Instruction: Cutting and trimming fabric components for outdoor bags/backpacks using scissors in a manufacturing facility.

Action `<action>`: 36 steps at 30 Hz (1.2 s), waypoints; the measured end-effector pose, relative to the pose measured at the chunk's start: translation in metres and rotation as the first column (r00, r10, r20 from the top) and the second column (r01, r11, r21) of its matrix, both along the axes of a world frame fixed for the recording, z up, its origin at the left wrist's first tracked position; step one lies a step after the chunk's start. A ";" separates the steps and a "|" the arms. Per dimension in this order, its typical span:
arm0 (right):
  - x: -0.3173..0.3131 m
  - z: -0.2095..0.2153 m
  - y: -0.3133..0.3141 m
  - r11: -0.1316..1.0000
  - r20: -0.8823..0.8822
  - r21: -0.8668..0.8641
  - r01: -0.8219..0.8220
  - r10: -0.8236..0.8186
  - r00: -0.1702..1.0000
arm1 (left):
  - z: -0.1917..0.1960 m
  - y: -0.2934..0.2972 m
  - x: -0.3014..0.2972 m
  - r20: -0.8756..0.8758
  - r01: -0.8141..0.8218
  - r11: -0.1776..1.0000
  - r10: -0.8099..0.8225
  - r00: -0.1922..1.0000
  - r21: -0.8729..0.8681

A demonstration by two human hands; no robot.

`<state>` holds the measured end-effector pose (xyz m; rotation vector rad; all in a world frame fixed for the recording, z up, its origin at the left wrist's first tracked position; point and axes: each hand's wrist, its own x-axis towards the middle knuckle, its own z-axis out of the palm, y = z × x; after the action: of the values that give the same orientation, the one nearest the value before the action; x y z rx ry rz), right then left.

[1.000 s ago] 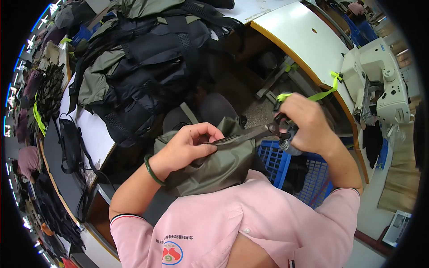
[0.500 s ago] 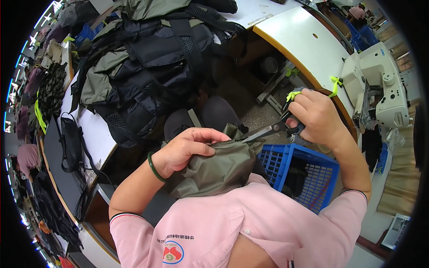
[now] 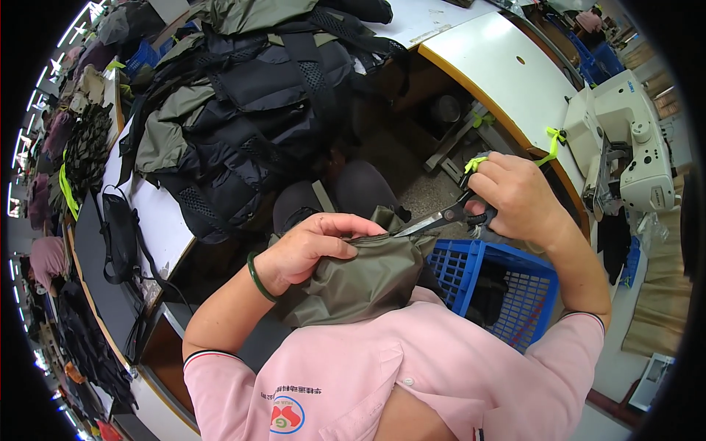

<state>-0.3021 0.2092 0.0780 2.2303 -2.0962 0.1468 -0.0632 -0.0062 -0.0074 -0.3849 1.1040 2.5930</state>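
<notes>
A piece of olive green fabric hangs in front of my chest. My left hand pinches its upper edge between thumb and fingers. In my right hand are scissors with dark handles and a strip of yellow-green cloth tied on. Their blades lie at the fabric's top edge, just beyond my left fingertips, with the tips partly hidden in the folds.
Black and olive backpacks are heaped on the table at the far left. A blue plastic crate with dark pieces inside stands below my right forearm. At the right, a white sewing machine sits beside a white tabletop.
My right hand has moved slightly left and down, bringing the scissor blades further along the fabric edge toward my left fingers. My left hand keeps its grip.
</notes>
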 end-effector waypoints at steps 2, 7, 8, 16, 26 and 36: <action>0.000 -0.006 -0.002 0.994 0.034 -0.103 -0.039 0.043 0.998 | 0.000 0.000 0.000 -0.002 0.002 1.000 -0.002 1.000 0.003; 0.003 -0.006 -0.004 0.994 0.013 -0.103 -0.027 0.028 1.000 | -0.001 -0.001 0.000 0.000 -0.010 1.000 0.010 1.000 -0.010; 0.003 -0.006 -0.004 0.996 -0.003 -0.085 -0.016 0.016 1.000 | -0.001 -0.001 0.001 0.000 -0.011 1.000 0.011 1.000 -0.011; 0.003 -0.010 -0.004 0.990 -0.041 -0.138 -0.022 0.017 0.999 | -0.003 -0.001 0.001 -0.005 -0.020 1.000 0.020 1.000 0.016; 0.002 -0.003 -0.009 0.989 -0.080 -0.144 -0.038 0.026 0.996 | -0.003 0.000 0.000 0.014 -0.031 0.999 0.031 0.999 0.029; 0.003 -0.009 -0.013 0.984 -0.065 -0.161 -0.071 0.061 0.996 | -0.006 -0.001 0.001 -0.010 -0.018 0.997 0.018 1.000 0.068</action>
<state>-0.2987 0.1965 0.0688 2.1808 -1.9073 0.2426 -0.0618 -0.0068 -0.0131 -0.3670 1.0168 2.6435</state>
